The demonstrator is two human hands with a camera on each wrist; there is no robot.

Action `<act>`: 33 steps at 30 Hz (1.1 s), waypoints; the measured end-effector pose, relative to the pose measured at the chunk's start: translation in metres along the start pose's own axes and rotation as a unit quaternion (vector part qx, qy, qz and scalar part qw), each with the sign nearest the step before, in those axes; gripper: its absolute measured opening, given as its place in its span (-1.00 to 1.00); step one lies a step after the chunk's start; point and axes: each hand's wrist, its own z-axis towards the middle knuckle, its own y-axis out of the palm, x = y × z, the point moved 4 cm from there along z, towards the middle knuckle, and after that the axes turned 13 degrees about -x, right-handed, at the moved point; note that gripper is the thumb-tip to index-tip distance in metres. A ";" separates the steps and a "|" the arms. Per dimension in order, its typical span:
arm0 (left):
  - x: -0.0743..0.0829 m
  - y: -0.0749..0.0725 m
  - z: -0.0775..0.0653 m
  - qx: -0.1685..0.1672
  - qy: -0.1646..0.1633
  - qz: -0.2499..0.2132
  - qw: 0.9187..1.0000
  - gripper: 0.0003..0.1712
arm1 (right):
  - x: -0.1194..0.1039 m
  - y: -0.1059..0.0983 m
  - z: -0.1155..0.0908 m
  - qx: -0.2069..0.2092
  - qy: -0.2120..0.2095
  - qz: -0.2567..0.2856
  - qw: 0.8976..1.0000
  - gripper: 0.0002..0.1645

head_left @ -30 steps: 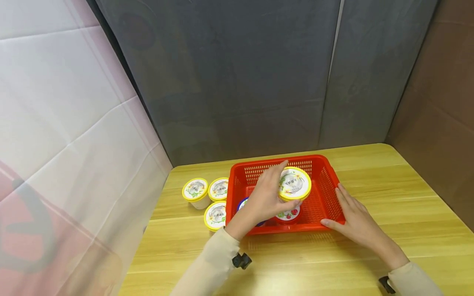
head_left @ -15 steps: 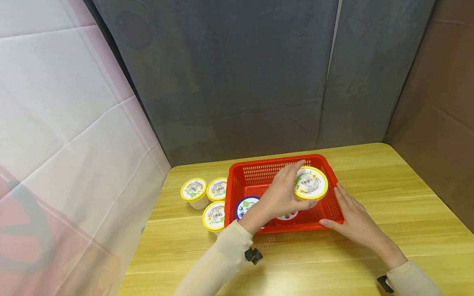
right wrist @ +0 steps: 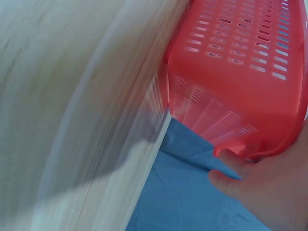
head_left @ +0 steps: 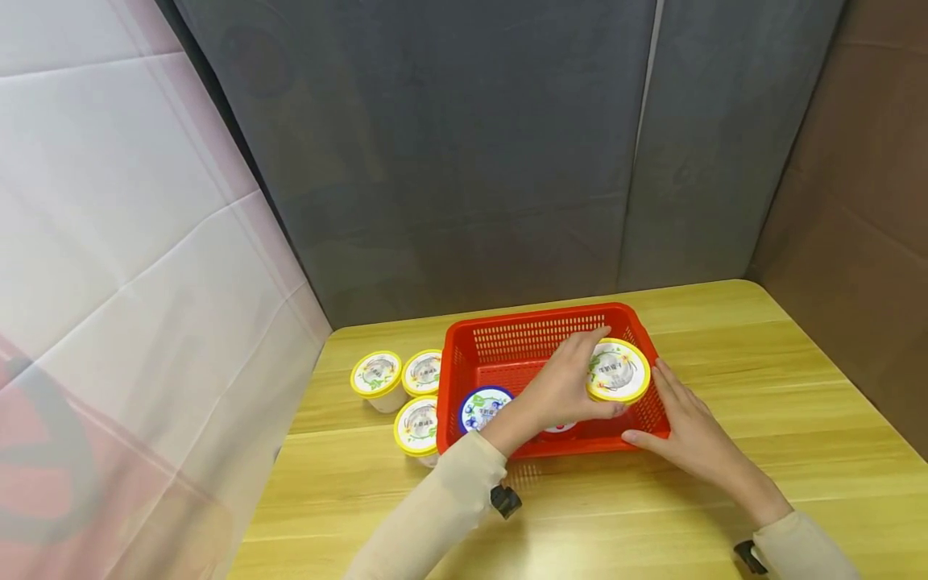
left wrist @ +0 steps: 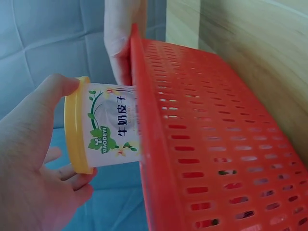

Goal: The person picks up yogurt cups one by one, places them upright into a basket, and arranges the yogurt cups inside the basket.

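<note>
My left hand [head_left: 561, 383] grips a white cup [left wrist: 111, 125] by its yellow lid [head_left: 618, 370], thumb and fingers on opposite sides. In the left wrist view the cup's lower end is hidden behind the wall of the red basket [head_left: 500, 374]. My right hand [head_left: 696, 439] rests against the basket's near right corner, its fingers [right wrist: 233, 166] fairly straight along the outside and its thumb on the front rim. Inside the basket sit a blue-rimmed cup [head_left: 484, 407] and a red-rimmed cup [head_left: 561, 428], the latter mostly covered by my left hand.
Three yellow-lidded cups stand left of the basket: a far left cup [head_left: 377, 373], a back cup [head_left: 423, 372] and a front cup [head_left: 417, 424]. Beneath everything is a wooden table [head_left: 341, 515]. Fabric panels enclose the left, back [head_left: 449, 161] and right.
My left hand has carried the yellow-lidded cup rightward to the basket's right end, then slightly down and nearer. The blue-lidded cup has come into fuller view. My right hand stays at the corner.
</note>
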 end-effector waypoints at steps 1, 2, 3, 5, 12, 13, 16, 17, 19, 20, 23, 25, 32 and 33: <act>0.000 0.002 0.000 -0.004 -0.001 -0.001 1.000 0.21 | 0.000 0.000 0.000 0.000 0.000 0.003 1.000 0.42; 0.000 0.003 0.000 -0.009 -0.002 -0.002 1.000 0.21 | 0.000 0.000 0.000 0.001 0.001 0.005 1.000 0.43; -0.001 0.005 0.001 -0.012 -0.003 -0.001 1.000 0.21 | 0.001 0.001 0.000 0.000 0.002 0.007 1.000 0.43; -0.001 0.009 0.002 -0.018 -0.002 0.002 1.000 0.21 | 0.001 0.001 0.000 -0.001 0.002 0.013 1.000 0.44; -0.003 0.020 0.006 -0.029 0.003 0.017 0.999 0.18 | 0.000 0.000 0.000 0.000 0.002 0.026 1.000 0.46; -0.003 0.021 0.007 -0.031 0.004 0.019 0.999 0.18 | 0.000 0.000 0.000 -0.001 0.003 0.029 1.000 0.46; -0.003 0.024 0.009 -0.031 0.005 0.028 0.999 0.19 | 0.000 0.000 0.000 -0.003 0.004 0.035 0.999 0.47; -0.003 0.026 0.009 -0.031 0.005 0.030 0.999 0.19 | 0.000 0.000 0.000 -0.003 0.005 0.036 0.999 0.48; -0.004 0.028 0.011 -0.034 0.005 0.033 0.999 0.20 | 0.000 0.000 0.001 -0.003 0.004 0.038 0.999 0.48; -0.004 0.030 0.011 -0.035 0.005 0.035 0.999 0.20 | 0.000 0.000 0.001 -0.003 0.004 0.039 0.999 0.48; -0.004 0.033 0.013 -0.043 0.003 0.037 0.998 0.20 | 0.001 0.000 0.001 -0.002 0.002 0.042 0.999 0.49; -0.004 0.035 0.013 -0.048 0.001 0.038 0.998 0.21 | 0.001 0.000 0.001 -0.002 0.000 0.045 0.999 0.48; -0.005 0.039 0.014 -0.059 -0.005 0.043 0.997 0.20 | 0.002 0.000 0.002 0.000 -0.002 0.046 0.999 0.49; -0.005 0.039 0.015 -0.060 -0.006 0.043 0.997 0.19 | 0.002 0.000 0.002 0.002 -0.003 0.044 0.999 0.49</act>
